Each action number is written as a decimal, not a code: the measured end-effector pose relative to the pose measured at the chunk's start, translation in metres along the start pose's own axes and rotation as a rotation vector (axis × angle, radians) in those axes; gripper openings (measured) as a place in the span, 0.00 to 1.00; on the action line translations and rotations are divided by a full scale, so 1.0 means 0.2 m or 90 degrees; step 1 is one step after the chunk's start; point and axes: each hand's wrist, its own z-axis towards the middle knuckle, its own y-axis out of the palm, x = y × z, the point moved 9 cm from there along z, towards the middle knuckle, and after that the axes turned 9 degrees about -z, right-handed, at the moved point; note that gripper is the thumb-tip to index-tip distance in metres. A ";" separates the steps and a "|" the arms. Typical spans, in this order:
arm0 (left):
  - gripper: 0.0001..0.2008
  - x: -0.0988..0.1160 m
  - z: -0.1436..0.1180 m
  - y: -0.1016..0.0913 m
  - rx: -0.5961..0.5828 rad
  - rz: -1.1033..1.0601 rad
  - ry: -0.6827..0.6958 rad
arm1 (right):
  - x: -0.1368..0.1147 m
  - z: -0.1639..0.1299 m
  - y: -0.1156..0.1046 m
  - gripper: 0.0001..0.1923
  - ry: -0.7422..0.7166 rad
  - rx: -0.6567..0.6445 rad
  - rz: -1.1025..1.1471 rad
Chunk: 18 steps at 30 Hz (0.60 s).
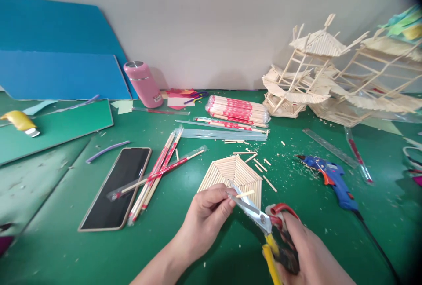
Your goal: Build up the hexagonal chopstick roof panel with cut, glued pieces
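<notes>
My left hand (211,214) is closed, pinching a short piece of wooden stick (245,194) between thumb and forefinger. In my right hand (305,245) is a pair of scissors (262,219) with red and yellow handles. Their blades are parted around the stick, close to my left fingertips. Just beyond, partly covered by my left hand, a many-sided panel of glued wooden sticks (234,166) lies on the green table (184,261). Several cut stick pieces (260,165) are scattered at its far right side.
Left of my hands lie wrapped chopsticks (158,175) across a phone (115,192). A blue glue gun (332,179) with a cord rests at right. Behind stand a pink flask (144,83), a chopstick bundle (237,110) and stick-built pagoda models (296,87).
</notes>
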 end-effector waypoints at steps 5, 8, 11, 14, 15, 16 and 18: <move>0.09 -0.01 0.00 -0.01 0.004 0.005 -0.006 | 0.01 0.01 -0.01 0.25 -0.007 0.021 -0.011; 0.09 -0.02 0.00 -0.01 0.002 0.014 -0.008 | 0.01 0.01 0.01 0.24 -0.011 0.007 -0.004; 0.09 -0.01 0.00 -0.01 0.011 0.033 -0.004 | 0.02 0.02 0.02 0.23 -0.002 0.012 0.011; 0.10 0.00 0.00 -0.01 0.030 0.081 0.003 | 0.02 0.02 0.01 0.23 0.009 0.039 0.029; 0.10 0.01 0.00 -0.01 0.031 0.098 0.007 | 0.01 0.03 0.01 0.22 0.006 0.045 0.037; 0.10 0.01 -0.01 -0.01 0.030 0.108 0.011 | 0.00 0.03 0.00 0.21 0.000 0.049 0.047; 0.10 0.02 -0.01 -0.02 0.024 0.095 0.009 | -0.03 0.04 -0.01 0.19 -0.018 0.058 0.070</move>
